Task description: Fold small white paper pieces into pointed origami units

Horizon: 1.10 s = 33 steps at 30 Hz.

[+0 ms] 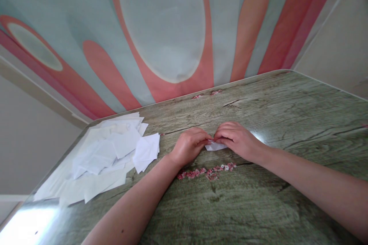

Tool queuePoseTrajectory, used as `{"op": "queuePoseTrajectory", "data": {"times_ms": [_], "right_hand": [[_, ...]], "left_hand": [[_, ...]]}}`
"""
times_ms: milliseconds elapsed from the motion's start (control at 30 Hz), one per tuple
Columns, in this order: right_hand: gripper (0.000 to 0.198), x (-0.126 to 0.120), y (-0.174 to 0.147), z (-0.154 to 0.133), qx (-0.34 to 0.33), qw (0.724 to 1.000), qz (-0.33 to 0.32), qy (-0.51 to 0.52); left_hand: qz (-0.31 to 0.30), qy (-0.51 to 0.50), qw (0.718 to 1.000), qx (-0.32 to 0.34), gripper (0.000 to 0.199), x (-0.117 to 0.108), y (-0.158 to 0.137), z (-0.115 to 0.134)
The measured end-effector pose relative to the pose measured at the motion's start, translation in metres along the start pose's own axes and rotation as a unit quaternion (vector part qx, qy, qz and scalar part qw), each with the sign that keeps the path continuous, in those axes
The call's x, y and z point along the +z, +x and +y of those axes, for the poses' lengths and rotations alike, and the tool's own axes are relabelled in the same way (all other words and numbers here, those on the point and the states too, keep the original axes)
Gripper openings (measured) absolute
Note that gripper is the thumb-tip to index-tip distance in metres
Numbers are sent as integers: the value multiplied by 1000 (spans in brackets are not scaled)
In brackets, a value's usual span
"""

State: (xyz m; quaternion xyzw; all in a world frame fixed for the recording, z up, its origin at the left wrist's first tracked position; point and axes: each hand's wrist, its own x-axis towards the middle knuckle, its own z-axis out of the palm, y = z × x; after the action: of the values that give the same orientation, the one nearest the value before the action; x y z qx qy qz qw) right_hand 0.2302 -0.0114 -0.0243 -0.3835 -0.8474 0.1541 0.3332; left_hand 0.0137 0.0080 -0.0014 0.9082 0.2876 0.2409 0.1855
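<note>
A small folded piece of white paper (215, 146) lies low over the table in front of me, partly covered by my fingers. My left hand (191, 144) pinches its left upper edge, with thumb and fingers pressed together. From the other side my right hand (238, 139) grips the same paper, its fingers curled over the top edge. The fingertips of both hands almost meet along that edge. Under the fingers the folds are hidden.
A spread pile of white paper sheets (106, 149) covers the table's left side, with a small stack of white paper squares (146, 151) at its right edge. The wood-patterned table (273, 206) has printed pink flowers. Behind it hangs a patterned backdrop (161, 26).
</note>
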Motion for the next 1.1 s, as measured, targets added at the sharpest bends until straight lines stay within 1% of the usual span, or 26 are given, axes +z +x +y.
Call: {"op": "queuePoseTrajectory", "data": {"times_ms": [200, 333, 433, 500, 567, 633, 700, 767, 867, 1100], "right_hand": [[12, -2, 0, -2, 10, 1000, -7, 8], [12, -1, 1, -3, 11, 1000, -17, 14], [13, -3, 2, -5, 12, 999, -8, 42], [13, -5, 2, -6, 28, 997, 2, 73], [13, -8, 2, -6, 56, 993, 4, 106], [13, -11, 2, -7, 80, 988, -5, 132], [14, -13, 2, -7, 97, 984, -20, 148], [15, -13, 2, -7, 108, 981, -29, 156], [16, -12, 1, -8, 118, 979, -35, 160], [16, -11, 1, -10, 147, 973, -53, 170]], "left_hand": [[-10, -58, 998, -25, 13, 0, 2, 1], [-11, -61, 998, -30, 11, -2, 4, 3], [-10, -65, 997, -30, 12, -4, 4, 6], [1, -76, 996, -49, 13, -5, 4, 7], [11, -97, 992, -81, 13, -6, 5, 7], [8, -125, 986, -111, 12, -6, 5, 8], [2, -152, 980, -126, 12, -7, 5, 9], [6, -165, 978, -125, 11, -8, 5, 10], [22, -165, 981, -103, 11, -8, 5, 12], [39, -126, 990, -43, 11, -6, 5, 13]]}}
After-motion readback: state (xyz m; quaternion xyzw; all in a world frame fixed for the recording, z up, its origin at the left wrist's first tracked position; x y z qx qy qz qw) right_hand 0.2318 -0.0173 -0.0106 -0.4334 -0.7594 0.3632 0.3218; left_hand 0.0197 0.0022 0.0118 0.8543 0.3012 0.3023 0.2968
